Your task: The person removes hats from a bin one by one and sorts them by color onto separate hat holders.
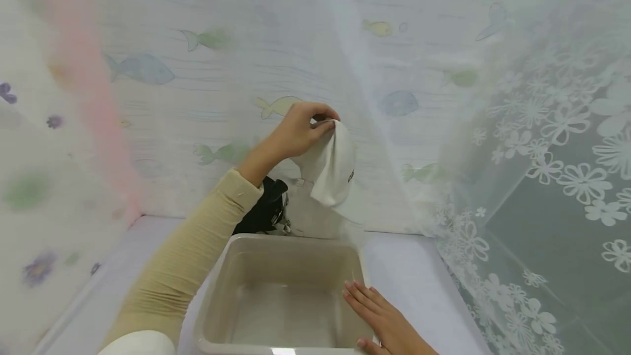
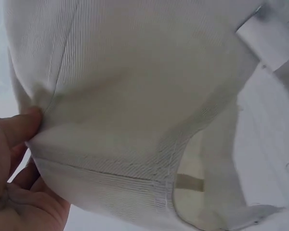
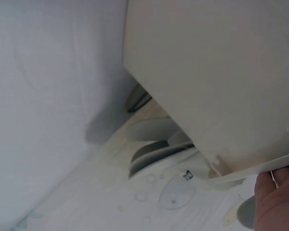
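In the head view my left hand (image 1: 303, 130) is raised behind the plastic basin (image 1: 217, 289), pinching an off-white baseball cap (image 1: 340, 169) by its edge. The cap hangs down with small dark lettering on its side. Up close in the left wrist view, the cap (image 2: 135, 96) shows its back opening and strap, with a pale tag on it, and the thumb and fingers of my left hand (image 2: 24, 178) grip the fabric. My right hand (image 1: 384, 316) rests on the basin's right rim, fingers straight. The basin's inside is bare.
Behind the basin sits a black item (image 1: 266, 207) with shiny metal parts, beside pale fabric. Stacked cap brims (image 3: 159, 154) show past the basin in the right wrist view. A white cloth (image 1: 404, 273) covers the surface. Curtains with fish (image 1: 148, 68) and flowers (image 1: 586, 182) surround the space.
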Tool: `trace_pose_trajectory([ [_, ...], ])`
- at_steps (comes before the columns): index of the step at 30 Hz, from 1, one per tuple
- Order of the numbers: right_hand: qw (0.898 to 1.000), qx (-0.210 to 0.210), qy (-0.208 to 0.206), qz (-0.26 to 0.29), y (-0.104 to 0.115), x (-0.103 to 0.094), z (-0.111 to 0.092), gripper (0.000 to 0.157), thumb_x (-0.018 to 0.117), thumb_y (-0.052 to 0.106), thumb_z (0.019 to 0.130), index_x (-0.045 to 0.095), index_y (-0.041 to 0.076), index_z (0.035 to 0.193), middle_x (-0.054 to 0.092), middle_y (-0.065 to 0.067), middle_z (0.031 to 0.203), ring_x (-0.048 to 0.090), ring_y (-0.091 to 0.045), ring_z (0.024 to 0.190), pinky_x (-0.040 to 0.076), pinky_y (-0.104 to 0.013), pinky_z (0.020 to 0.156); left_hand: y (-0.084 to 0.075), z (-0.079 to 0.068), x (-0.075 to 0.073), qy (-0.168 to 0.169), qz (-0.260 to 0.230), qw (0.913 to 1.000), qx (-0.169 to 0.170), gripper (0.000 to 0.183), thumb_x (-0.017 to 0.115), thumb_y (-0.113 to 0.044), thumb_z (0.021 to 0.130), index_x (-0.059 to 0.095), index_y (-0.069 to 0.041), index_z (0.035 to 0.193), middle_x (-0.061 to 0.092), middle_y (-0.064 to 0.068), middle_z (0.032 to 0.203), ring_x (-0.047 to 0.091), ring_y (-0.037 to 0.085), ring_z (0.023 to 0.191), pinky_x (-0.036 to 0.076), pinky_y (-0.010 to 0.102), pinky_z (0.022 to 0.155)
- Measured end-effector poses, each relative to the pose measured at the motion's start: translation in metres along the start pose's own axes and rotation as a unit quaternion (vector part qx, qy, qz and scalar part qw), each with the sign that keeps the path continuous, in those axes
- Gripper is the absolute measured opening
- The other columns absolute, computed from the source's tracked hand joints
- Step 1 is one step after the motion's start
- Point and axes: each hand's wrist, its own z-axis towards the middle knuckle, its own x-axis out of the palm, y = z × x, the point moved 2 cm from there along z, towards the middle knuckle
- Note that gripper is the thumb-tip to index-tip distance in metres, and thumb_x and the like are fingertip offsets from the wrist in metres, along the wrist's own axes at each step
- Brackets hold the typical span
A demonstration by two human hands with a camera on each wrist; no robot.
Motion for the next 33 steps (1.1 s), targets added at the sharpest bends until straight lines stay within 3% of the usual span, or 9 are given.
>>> trace_pose_trajectory([
  [4,1.000,0.000,0.003,0.013,0.001,0.001,-0.001,0.069,0.025,0.049,0.111,0.039,-0.003,0.154,0.033,-0.014,0.164,0.025,-0.024,0.154,0.001,-0.023,0.126,0.014,-0.001,0.022,-0.001,-0.011,0.9997,-0.020,0.017,0.062,0.000,0.100,0.073,0.003,0.112,0.073,0.017,0.111,0.069,0.027,0.105,0.056,0.032,0.094],
  [10,1.000,-0.010,-0.011,-0.001,0.000,0.002,-0.001,0.069,0.025,0.049,0.111,0.044,-0.004,0.151,0.042,-0.018,0.158,0.030,-0.026,0.152,0.003,-0.024,0.126,0.044,-0.022,0.063,0.052,-0.013,0.9960,-0.071,0.020,0.060,0.001,0.100,0.072,0.004,0.116,0.072,0.017,0.119,0.067,0.028,0.115,0.053,0.031,0.100],
  [18,1.000,-0.007,-0.011,0.001,-0.002,0.004,-0.001,0.068,0.025,0.049,0.111,0.042,-0.002,0.152,0.042,-0.017,0.159,0.028,-0.024,0.153,0.002,-0.023,0.126,0.074,-0.039,0.094,0.096,0.014,0.9862,-0.134,0.023,0.057,-0.002,0.103,0.071,0.001,0.120,0.070,0.014,0.123,0.064,0.027,0.121,0.051,0.036,0.104],
  [25,1.000,-0.001,-0.007,0.007,-0.001,0.005,-0.001,0.068,0.026,0.049,0.111,0.045,-0.003,0.150,0.040,-0.015,0.160,0.028,-0.024,0.153,0.002,-0.022,0.126,0.093,-0.049,0.121,0.117,0.040,0.9829,-0.136,0.023,0.056,-0.005,0.104,0.071,-0.003,0.122,0.069,0.013,0.125,0.064,0.027,0.120,0.052,0.037,0.103],
  [33,1.000,-0.002,-0.010,0.001,-0.001,0.006,0.001,0.068,0.025,0.049,0.110,0.045,-0.003,0.151,0.041,-0.015,0.160,0.029,-0.025,0.153,0.002,-0.024,0.126,0.095,-0.052,0.130,0.114,0.072,0.9851,-0.107,0.029,0.056,-0.003,0.103,0.067,-0.001,0.129,0.069,0.012,0.130,0.062,0.029,0.126,0.047,0.040,0.109],
])
